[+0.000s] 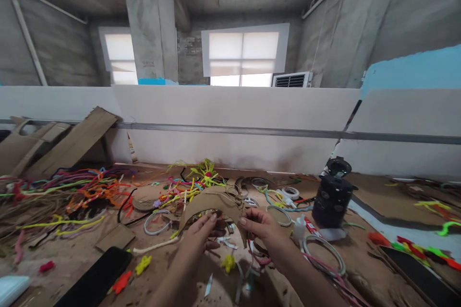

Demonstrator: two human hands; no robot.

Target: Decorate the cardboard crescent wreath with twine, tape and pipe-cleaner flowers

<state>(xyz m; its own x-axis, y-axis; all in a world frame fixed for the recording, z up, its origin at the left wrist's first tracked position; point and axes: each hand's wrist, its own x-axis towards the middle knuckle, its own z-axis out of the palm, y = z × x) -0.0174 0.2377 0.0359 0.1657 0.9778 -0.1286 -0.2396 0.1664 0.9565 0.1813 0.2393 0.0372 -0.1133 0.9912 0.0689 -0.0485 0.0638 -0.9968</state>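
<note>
Holding an arched cardboard strip [212,200] over the middle of the bench [173,276], with its curve upward and its ends toward the near side. At the right end of the strip, a narrow grip by the right hand [257,225] — thumb and bent forefinger close together on the cardboard. Under the arch, near its inner edge, the left hand [207,230], with fingers curled and thumb close to the forefinger; narrow rather than wide, but no telling a pinch from a light touch. Both palms turned inward, well apart from each other at the wrists, nearer at the fingertips.

Just behind the strip, a bright yellow-green fuzzy figure [208,175] with many thin arms. Below and between the hands, a yellow flower [228,263] flat on the bench; to the left, another yellow flower [143,265] near an orange-red flower [121,282] and a black phone [96,277]. Farther left, a tangle of coloured pipe cleaners [97,196], with large cardboard pieces [77,141] leaning behind. To the right of the right hand, a small white bottle [299,228] upright beside a pale ring [326,254] — and, beyond, a black canister [332,201] with its lid raised.
</note>
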